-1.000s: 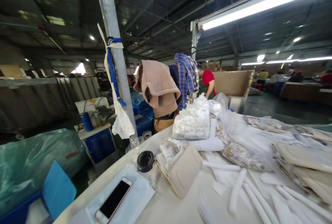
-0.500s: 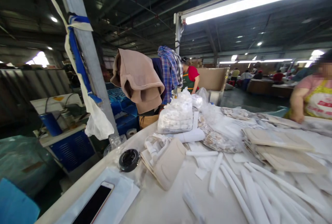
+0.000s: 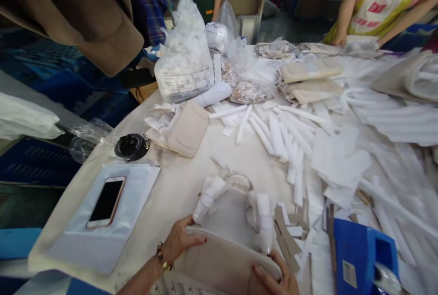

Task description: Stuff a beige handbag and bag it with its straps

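A beige handbag (image 3: 219, 258) is at the near edge of the table in front of me. White wrapping covers parts of its strap or handles, which lie on the far side. My left hand (image 3: 181, 242), with a bracelet at the wrist, is closed on the bag's left upper corner, thumb over the front. At the opposite corner my right hand (image 3: 277, 276) grips the bag, partly cut off by the frame's lower edge. The bag's lower part is out of view.
On the left, a phone (image 3: 106, 201) lies on pale sheets near a black tape roll (image 3: 131, 147). Another beige bag (image 3: 188, 128), white foam tubes (image 3: 273, 135) and a stuffed plastic bag (image 3: 185, 58) lie beyond. A blue tape dispenser (image 3: 359, 254) sits right. Co-workers stand behind.
The view has tipped down toward the near table. Both my hands and the handbag they hold have come into sight, along with the blue dispenser.
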Available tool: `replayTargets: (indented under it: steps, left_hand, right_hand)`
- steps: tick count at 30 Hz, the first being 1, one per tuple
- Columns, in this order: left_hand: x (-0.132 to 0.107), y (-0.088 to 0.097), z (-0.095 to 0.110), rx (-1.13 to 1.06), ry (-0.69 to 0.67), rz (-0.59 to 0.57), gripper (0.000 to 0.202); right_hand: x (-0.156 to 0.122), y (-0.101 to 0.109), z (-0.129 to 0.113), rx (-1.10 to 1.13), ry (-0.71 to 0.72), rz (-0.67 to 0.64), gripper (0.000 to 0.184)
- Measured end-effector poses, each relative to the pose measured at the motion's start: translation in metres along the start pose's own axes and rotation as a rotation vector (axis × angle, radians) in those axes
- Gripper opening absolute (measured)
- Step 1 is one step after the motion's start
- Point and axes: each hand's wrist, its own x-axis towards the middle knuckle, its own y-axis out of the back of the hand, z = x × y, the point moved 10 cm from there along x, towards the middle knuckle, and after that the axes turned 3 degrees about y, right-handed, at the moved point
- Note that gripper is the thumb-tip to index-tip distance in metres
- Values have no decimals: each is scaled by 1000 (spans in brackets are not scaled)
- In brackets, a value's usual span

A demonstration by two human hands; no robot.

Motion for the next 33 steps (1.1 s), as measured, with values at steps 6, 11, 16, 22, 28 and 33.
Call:
replayTargets:
  steps: [6, 11, 16, 22, 28, 33]
  left_hand:
    - [5, 0, -4, 27, 62, 61, 50]
    - [8, 8, -11, 119, 95, 174, 47]
    - [18, 12, -18, 169, 127, 245, 53]
    - [16, 17, -14, 233, 143, 357, 53]
    - [15, 19, -7, 327, 76, 414, 45]
    - [14, 23, 2, 424, -3, 474, 43]
  right_hand:
    - [4, -5, -5, 20, -68, -27, 45]
    - [4, 0, 6, -49, -144, 99, 54]
    - [13, 3, 9, -141, -203, 193, 56]
    - [15, 3, 3, -152, -167, 218, 53]
    - [21, 5, 4, -185, -89, 249, 54]
    - [28, 3, -4, -173, 25, 228, 53]
